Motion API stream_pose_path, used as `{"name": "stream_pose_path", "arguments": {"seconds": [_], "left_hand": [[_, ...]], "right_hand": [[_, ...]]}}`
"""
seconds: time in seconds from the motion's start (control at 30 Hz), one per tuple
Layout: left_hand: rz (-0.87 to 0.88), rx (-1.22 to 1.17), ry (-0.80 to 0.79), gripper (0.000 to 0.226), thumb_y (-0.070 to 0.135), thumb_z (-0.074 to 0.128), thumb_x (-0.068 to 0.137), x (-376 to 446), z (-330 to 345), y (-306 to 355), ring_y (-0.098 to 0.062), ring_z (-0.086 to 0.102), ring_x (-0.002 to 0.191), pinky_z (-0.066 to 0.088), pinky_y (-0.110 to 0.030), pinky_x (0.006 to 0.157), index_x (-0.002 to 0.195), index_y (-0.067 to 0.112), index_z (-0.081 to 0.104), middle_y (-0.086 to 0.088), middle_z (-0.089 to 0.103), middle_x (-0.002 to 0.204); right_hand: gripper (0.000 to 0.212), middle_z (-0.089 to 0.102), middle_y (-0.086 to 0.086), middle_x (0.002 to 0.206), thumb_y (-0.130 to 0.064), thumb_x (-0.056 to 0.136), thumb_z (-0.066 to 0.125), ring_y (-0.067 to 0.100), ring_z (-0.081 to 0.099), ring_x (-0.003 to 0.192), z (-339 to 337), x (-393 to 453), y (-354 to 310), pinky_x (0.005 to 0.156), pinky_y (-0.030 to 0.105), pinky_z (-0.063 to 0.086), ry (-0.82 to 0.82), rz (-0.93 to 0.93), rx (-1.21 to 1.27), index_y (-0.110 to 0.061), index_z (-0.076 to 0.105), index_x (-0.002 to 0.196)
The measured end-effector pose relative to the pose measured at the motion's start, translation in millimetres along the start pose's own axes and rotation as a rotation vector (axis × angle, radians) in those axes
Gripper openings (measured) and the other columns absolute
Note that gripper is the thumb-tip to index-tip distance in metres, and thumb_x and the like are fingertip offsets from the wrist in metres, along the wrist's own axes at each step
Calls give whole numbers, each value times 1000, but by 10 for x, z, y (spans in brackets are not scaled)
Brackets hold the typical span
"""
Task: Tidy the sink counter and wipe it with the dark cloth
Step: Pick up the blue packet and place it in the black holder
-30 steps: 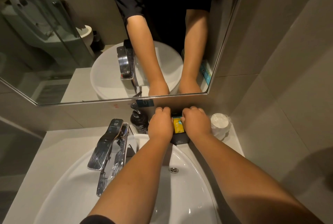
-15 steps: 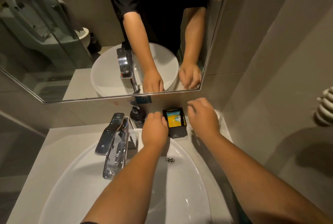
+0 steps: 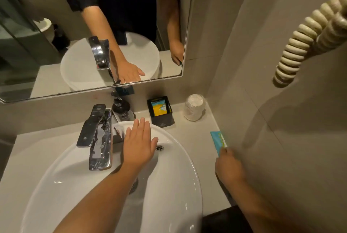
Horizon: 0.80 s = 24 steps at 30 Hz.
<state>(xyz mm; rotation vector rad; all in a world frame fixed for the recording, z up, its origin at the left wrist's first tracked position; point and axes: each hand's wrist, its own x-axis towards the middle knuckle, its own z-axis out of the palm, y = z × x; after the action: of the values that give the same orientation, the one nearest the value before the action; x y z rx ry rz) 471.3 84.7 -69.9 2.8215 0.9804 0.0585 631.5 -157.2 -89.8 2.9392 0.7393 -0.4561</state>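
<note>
A: Teal packet (image 3: pixel 218 141) on the right edge of the desk (image 3: pixel 189 133), by the wall — is that the one in hand?

B: Yes. The right hand (image 3: pixel 228 166) is closed on its near end; whether it is lifting or only touching, I cannot tell. The left hand (image 3: pixel 138 144) is flat and open, fingers spread, holding nothing, over the far rim of the sink (image 3: pixel 180 167) beside the tap (image 3: pixel 97 137).

A: How far along would you say?

B: Early, I judge. The black box (image 3: pixel 161 111) stands upright at the far wall with yellow and teal packets inside, the soap bottle (image 3: pixel 121 108) to its left, the wrapped cup (image 3: pixel 193 108) to its right. That looks tidied. The teal packet is loose, so it probably belongs in the box.

A: And the dark cloth?

B: A dark patch (image 3: pixel 223 219) sits at the near right edge of the desk; it may be the cloth, but I cannot be sure. No wiping shows as begun.

A: What changed from a second ago?

B: Then both hands were closed around the box at the far wall. Half a second ago they had let go. Now the right has dropped near and right to the packet, the left has drawn back over the sink.
</note>
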Motion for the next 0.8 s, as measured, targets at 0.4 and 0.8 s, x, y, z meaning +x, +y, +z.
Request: {"name": "stream_pose_path", "arguments": {"seconds": [0.4, 0.8], "left_hand": [[5, -7, -41, 67, 49, 31, 98, -38, -73, 27, -31, 11, 148, 14, -49, 118, 150, 9, 18, -11, 19, 159], [4, -53, -48, 66, 48, 30, 98, -42, -91, 18, -29, 8, 148, 10, -47, 118, 151, 10, 17, -9, 17, 160]], "right_hand": [[25, 61, 17, 113, -23, 92, 52, 38, 64, 98, -77, -92, 22, 79, 41, 54, 26, 162, 292, -7, 55, 111], [31, 60, 9, 106, -34, 90, 59, 28, 64, 88, 5, -204, 2, 70, 36, 53, -41, 88, 335, -13, 51, 111]]}}
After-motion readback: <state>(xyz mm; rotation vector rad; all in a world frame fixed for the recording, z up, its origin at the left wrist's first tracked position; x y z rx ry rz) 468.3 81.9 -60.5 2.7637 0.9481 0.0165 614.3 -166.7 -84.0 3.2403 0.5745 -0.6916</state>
